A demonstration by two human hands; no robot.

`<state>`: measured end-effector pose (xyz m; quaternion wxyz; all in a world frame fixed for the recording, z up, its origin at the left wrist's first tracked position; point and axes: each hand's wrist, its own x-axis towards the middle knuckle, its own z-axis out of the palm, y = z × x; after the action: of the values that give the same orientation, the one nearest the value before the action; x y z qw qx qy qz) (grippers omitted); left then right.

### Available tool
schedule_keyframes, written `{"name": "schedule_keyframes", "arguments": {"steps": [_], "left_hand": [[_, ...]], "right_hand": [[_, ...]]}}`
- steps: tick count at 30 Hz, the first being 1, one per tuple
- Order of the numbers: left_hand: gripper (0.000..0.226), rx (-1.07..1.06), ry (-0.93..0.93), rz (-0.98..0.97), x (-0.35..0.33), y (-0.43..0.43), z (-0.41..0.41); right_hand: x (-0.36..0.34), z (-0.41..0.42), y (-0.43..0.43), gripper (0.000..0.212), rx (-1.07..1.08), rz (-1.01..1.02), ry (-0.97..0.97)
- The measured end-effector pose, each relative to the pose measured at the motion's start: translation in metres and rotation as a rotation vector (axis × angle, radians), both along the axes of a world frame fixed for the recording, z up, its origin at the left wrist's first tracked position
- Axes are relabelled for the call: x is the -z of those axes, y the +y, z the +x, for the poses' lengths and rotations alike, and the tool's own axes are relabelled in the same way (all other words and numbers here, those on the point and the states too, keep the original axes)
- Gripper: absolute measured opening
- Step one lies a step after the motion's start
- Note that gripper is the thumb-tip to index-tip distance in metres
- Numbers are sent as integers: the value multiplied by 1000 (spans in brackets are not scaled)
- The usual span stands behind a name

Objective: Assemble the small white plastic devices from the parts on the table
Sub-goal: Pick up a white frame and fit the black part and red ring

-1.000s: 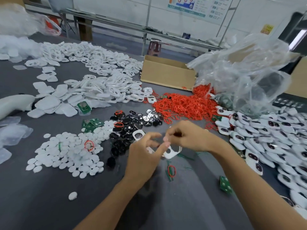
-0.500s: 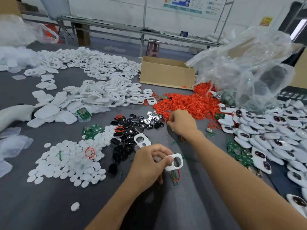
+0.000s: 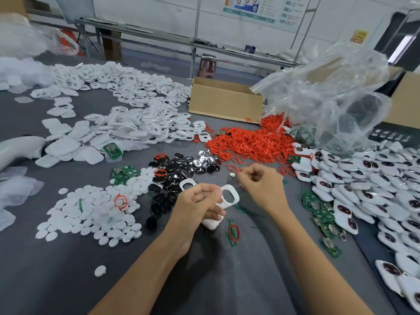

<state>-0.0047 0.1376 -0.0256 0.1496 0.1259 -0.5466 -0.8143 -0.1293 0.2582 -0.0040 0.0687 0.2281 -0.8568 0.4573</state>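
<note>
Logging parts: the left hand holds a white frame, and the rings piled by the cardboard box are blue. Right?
Not quite: the head view shows the rings by the cardboard box are red, not blue. The left hand does hold the white frame.

Left hand (image 3: 195, 205) grips frame (image 3: 236, 197); right hand (image 3: 261, 185) seemingly pinching.
</note>
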Motion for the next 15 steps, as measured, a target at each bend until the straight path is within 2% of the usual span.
{"name": "schedule_keyframes", "arguments": {"steps": [3, 7, 11, 15], "left_hand": [[5, -61, 19, -72, 3, 2, -2], [7, -139, 6, -191, 7, 3, -3], [11, -231, -29, -258, 9, 4, -5], [7, -224, -51, -344, 9, 5, -6]], "right_hand": [[6, 30, 12, 13, -56, -149, -73], [8, 48, 12, 28, -215, -318, -93], [14, 52, 6, 36, -224, -237, 11], [18, 48, 4, 37, -182, -214, 17]]}}
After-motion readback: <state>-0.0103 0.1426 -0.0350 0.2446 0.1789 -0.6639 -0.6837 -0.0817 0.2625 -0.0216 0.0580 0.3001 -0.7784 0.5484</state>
